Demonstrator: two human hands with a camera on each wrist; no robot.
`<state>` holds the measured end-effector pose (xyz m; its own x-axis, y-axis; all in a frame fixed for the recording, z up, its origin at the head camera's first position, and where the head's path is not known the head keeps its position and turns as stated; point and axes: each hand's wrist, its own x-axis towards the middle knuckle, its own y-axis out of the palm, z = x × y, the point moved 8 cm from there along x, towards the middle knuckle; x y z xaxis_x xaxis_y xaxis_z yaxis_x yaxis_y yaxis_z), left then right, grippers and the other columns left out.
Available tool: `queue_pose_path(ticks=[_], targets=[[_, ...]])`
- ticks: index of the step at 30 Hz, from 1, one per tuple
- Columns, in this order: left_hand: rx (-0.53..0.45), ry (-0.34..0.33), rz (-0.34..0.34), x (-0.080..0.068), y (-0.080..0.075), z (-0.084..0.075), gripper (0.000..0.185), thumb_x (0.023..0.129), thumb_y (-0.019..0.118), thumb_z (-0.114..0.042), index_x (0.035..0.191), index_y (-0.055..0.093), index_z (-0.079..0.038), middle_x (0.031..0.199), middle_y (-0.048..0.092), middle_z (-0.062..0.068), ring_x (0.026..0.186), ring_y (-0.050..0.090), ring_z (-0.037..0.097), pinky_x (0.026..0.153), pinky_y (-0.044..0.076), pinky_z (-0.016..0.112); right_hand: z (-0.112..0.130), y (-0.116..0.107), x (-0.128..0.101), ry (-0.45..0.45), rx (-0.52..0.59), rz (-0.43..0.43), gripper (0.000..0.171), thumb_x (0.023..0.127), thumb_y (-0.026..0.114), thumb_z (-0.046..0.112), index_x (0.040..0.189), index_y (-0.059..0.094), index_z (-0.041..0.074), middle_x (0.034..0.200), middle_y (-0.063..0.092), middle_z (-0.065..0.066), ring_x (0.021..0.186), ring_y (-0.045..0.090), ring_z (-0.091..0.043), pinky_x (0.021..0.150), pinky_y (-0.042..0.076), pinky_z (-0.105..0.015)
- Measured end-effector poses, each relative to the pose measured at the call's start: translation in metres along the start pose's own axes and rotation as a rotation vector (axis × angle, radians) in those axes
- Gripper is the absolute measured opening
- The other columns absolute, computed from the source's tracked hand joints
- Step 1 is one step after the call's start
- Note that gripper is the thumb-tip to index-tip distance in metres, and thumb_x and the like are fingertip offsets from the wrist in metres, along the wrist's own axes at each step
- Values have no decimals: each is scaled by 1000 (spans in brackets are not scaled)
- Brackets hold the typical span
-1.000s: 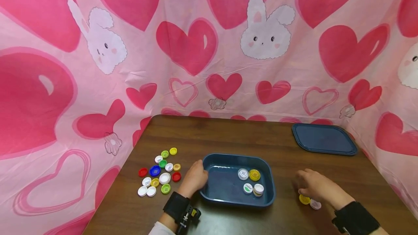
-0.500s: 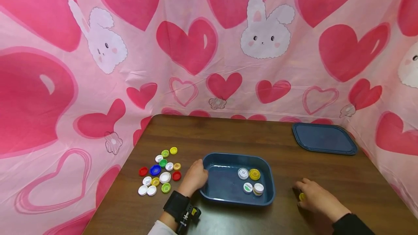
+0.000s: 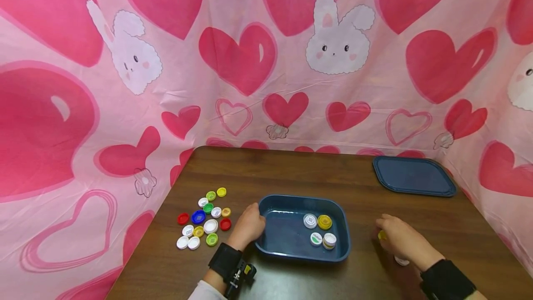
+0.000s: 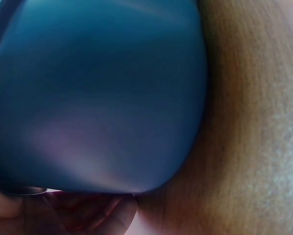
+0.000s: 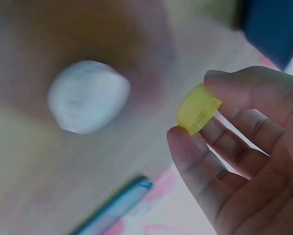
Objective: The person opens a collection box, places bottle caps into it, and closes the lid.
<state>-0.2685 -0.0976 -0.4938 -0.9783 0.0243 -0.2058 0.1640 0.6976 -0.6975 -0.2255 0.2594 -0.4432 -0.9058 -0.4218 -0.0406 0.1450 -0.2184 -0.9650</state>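
Wrist view | right hand pinches yellow cap | head view: hidden

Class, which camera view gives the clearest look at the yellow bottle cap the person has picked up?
The right wrist view: the yellow cap fills the frame close up, pinched between the right hand's thumb and finger. The head view shows it only as a small yellow speck at that hand. The left wrist view shows none of it.
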Motion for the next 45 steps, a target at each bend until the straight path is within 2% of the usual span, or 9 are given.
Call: queue_pose_path(ticks=[5, 10, 16, 22, 28, 35, 41, 45], targets=[[13, 12, -11, 0, -1, 0, 52, 97, 56, -8, 143, 43, 13, 141, 51, 28, 125, 54, 41, 107, 42, 60, 31, -25, 14, -80, -51, -92, 22, 76, 83, 2, 88, 68, 10, 84, 57, 2, 75, 56, -12, 64, 53, -31], [2, -7, -6, -1, 0, 2, 53, 98, 56, -8, 145, 41, 13, 144, 49, 28, 127, 52, 43, 106, 41, 61, 70, -33, 35, -124, -51, -65, 22, 75, 85, 3, 89, 69, 11, 84, 56, 3, 74, 54, -11, 66, 54, -30], [11, 16, -16, 0, -1, 0, 52, 97, 55, -8, 143, 43, 14, 142, 51, 29, 127, 53, 42, 108, 40, 60, 116, -16, 51, -183, -86, 40, 16, 77, 85, 6, 89, 74, 8, 82, 56, 2, 74, 51, -12, 67, 54, -28], [21, 30, -20, 0, -1, -2, 50, 97, 56, -7, 141, 44, 14, 139, 52, 29, 125, 54, 43, 108, 41, 61, 142, 9, 62, -182, -122, 132, 14, 80, 82, 8, 90, 73, 10, 81, 54, 3, 75, 47, -13, 64, 49, -28], [20, 48, -30, 0, -2, -3, 49, 96, 56, -7, 139, 46, 15, 136, 54, 30, 123, 55, 42, 108, 41, 60, 154, 23, 67, -243, -170, 145, 14, 83, 82, 13, 94, 74, 10, 88, 66, -1, 77, 55, -12, 71, 56, -31], [22, 52, -40, 0, -3, -4, 48, 96, 57, -7, 138, 47, 15, 134, 55, 29, 122, 56, 42, 108, 42, 59, 161, 29, 72, -345, -161, 131, 5, 87, 77, 10, 87, 73, 13, 77, 56, 6, 68, 49, -9, 65, 49, -27], [23, 48, -36, 0, -3, -4, 48, 96, 57, -6, 138, 47, 15, 134, 55, 29, 122, 56, 42, 107, 42, 59, 162, 33, 76, -346, -165, 165, 5, 88, 74, 9, 88, 71, 12, 76, 52, 6, 65, 46, -9, 64, 47, -26], [16, 43, -34, -1, -3, -5, 49, 96, 57, -6, 139, 46, 15, 136, 54, 29, 123, 55, 43, 108, 41, 60, 162, 35, 79, -314, -168, 190, 6, 89, 73, 7, 89, 72, 13, 76, 53, 5, 65, 47, -10, 64, 48, -26]])
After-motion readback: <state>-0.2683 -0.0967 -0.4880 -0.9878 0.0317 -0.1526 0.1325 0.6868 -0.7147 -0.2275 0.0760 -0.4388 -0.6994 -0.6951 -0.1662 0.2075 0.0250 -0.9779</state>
